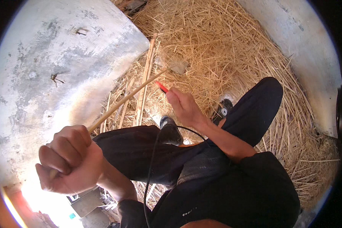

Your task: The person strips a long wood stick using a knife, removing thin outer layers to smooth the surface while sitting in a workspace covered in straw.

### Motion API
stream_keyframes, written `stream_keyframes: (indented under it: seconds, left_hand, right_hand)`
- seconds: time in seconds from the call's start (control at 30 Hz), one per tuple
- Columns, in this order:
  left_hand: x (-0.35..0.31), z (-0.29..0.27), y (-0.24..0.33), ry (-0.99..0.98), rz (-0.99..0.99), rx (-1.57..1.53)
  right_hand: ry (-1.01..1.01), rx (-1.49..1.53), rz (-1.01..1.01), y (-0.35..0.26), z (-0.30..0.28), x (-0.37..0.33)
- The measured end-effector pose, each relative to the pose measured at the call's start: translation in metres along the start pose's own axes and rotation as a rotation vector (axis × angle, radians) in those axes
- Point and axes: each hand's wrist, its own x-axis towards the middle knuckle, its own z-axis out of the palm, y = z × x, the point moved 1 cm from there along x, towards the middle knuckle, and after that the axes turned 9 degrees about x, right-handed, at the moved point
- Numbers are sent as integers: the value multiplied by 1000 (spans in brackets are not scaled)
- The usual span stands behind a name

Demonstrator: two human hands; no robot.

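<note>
My left hand point(66, 157) is closed in a fist round a thin, pale wooden stick point(119, 102). The stick slants up and away to the right, its thin far end over the straw. Close to that end, my right hand point(184, 106) is wrapped round a small tool with a red and black body point(161, 87). Only the tool's red front shows past my fingers, so its kind is unclear. A small gap separates the red part from the stick in this view.
Loose straw point(224, 45) covers the floor. Long wooden slats point(143, 91) lie in front of my legs. A stained white wall point(64, 64) rises at left, another point(304, 38) at right. A black cable point(150, 167) crosses my lap.
</note>
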Motion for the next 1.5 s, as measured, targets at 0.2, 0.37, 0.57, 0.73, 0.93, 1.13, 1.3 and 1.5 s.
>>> stream_keyframes:
  seconds: [0.2, 0.37, 0.57, 0.73, 0.93, 1.13, 1.3, 1.5]
  left_hand:
    - [1, 4, -10, -23, -71, 63]
    - [-9, 7, -9, 63, -70, 154]
    - [-16, 11, -10, -70, -14, 148]
    - [-22, 15, -11, -268, -6, 130]
    - [-13, 11, -10, -96, -18, 79]
    - [-34, 24, -7, -144, 17, 133]
    - [-33, 22, -6, -158, 7, 133]
    - [-41, 27, -5, -97, 3, 102]
  right_hand:
    - [-3, 26, -134, -19, 13, -26]
    - [-59, -369, -89, -41, 6, -6]
    - [67, -251, -113, -58, -20, -11]
    - [-92, -212, -179, -53, -6, -26]
    - [-99, -301, -173, -68, -2, -31]
    - [0, -507, -28, -76, -2, -45]
    - [-69, -139, -220, -85, 1, -53]
    - [-26, -537, -145, -78, -3, -43]
